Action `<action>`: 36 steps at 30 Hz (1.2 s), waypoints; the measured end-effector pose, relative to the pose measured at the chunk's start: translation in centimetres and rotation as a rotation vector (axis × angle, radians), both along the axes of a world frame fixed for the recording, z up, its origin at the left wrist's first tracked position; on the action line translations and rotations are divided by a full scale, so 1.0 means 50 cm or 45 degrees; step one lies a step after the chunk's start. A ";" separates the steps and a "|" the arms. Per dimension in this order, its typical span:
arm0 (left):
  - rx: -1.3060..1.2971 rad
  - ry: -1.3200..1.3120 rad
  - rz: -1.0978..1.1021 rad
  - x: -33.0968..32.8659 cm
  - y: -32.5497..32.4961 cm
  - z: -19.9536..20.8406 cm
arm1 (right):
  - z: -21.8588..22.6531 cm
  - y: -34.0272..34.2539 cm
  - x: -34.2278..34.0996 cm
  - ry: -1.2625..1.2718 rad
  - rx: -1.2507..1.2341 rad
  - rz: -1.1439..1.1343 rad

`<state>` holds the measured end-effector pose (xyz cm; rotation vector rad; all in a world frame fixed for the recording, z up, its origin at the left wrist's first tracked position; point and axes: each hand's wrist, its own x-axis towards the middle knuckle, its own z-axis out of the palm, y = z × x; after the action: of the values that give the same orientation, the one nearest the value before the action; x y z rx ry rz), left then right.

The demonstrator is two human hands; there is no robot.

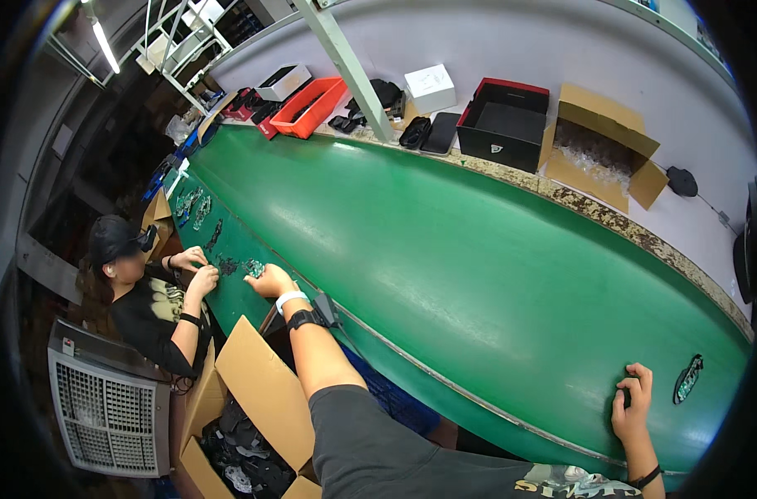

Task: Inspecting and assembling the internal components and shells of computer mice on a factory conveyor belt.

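A worker's left hand (270,281) reaches far along the green conveyor belt (445,249), fingers curled onto a small green circuit board (254,268) at the belt's near edge, beside a seated co-worker (145,299). The right hand (632,403) rests at the same edge, fingers bent, apparently pinching something small and dark, just short of another board (688,379). Seemingly a pick-up step; lifting the board calls for a firm pinch.

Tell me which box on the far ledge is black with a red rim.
The open black box, between the closed white box and the open cardboard box. The red bin farther left is red all over.
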<state>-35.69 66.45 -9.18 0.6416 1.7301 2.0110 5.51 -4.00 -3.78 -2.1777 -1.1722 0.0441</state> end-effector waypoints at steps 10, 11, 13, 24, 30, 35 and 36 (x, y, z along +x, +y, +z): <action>-0.308 1.073 0.149 0.034 -0.075 0.048 | 0.015 0.011 0.010 0.005 0.111 0.041; -0.409 1.127 0.125 0.057 -0.094 0.061 | 0.018 0.009 0.010 -0.029 0.109 0.053; -0.407 1.230 0.111 0.088 -0.109 0.063 | 0.019 0.010 -0.002 -0.071 0.131 0.037; -0.123 1.675 -0.663 0.344 -0.124 0.036 | 0.040 0.002 -0.005 -0.064 0.047 0.076; -0.004 1.762 -0.382 0.362 -0.178 0.069 | 0.025 0.000 0.002 -0.098 0.059 0.087; 0.037 1.820 -0.306 0.379 -0.186 0.079 | 0.036 -0.004 0.011 -0.076 0.053 0.066; 0.010 1.845 -0.302 0.374 -0.186 0.080 | 0.046 -0.001 0.006 -0.076 0.046 0.087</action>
<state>-17.01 57.15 -5.15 2.5503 2.0269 1.2953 5.82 -4.05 -1.47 -2.1200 -1.2708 -0.0125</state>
